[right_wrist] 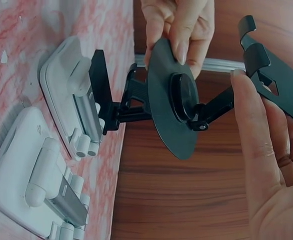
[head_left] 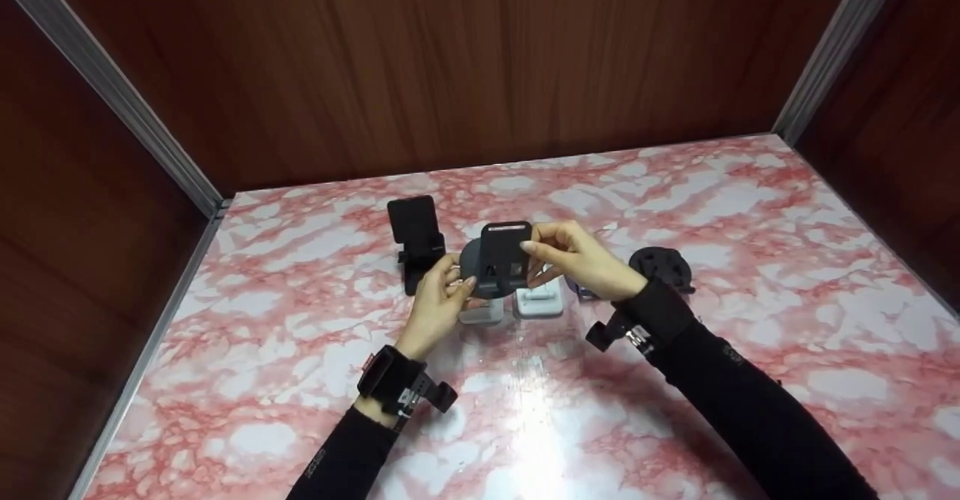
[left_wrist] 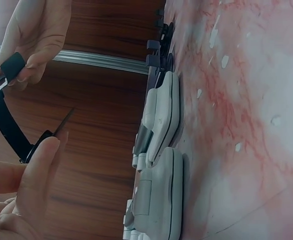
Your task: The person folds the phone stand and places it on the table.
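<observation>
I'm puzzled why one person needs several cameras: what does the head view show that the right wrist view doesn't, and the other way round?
Only the head view: the round black stand at the right of the table, the left sleeve and the right sleeve.

Only the right wrist view: the round hub on the disc of the held stand.

Both: the left hand pinching that disc, the right hand holding its plate, and two white stands.

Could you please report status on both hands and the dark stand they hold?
Left hand pinching round base of dark stand; right hand holding its plate. Stand clear of tabletop. White stands close by, not touching it.
</observation>
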`<state>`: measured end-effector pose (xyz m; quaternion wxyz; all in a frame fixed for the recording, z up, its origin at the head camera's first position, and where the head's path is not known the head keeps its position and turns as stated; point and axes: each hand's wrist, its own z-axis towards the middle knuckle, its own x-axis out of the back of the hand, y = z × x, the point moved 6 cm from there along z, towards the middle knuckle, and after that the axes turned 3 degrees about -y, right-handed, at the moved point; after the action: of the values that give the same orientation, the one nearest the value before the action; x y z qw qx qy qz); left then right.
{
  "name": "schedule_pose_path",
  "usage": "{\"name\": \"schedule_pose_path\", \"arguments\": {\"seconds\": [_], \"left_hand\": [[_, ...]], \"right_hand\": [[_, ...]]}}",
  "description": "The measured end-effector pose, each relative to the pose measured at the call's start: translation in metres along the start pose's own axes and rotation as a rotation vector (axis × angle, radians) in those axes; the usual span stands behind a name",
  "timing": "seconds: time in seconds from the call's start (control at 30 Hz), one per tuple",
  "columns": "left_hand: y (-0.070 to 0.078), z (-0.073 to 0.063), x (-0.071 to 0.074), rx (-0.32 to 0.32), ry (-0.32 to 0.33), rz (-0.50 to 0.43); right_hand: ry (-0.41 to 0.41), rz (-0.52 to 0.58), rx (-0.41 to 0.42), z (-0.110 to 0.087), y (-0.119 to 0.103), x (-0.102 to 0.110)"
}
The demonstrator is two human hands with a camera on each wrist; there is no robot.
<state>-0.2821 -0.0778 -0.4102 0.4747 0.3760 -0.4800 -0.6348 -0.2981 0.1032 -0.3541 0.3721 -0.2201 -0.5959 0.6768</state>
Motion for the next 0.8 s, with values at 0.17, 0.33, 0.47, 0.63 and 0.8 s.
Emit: {"name": "schedule_pose_path", "arguments": {"seconds": [0.17,0.33,0.47,0.63,0.8], "left_hand": [[-0.004,0.000,0.001,-0.004,-0.004,0.021],[-0.002,0.000,0.001,-0.016,0.000,0.038],[0.001,0.000,0.001,-0.011,0.003,0.030],[0.006,-0.001,0.001,-0.049,0.007,0.076],[0.012,-0.001,0.001,-0.142,0.027,0.185]], "right_hand": [[-0.031,0.001,-0.029,0.001,0.001,-0.001],[-0.056,0.018,-0.059,0.003,0.001,0.001],[-0.081,0.069,-0.085,0.004,0.002,0.001],[-0.110,0.140,-0.134,0.003,0.003,0.002],[-0.155,0.183,-0.175,0.002,0.004,0.003]]}}
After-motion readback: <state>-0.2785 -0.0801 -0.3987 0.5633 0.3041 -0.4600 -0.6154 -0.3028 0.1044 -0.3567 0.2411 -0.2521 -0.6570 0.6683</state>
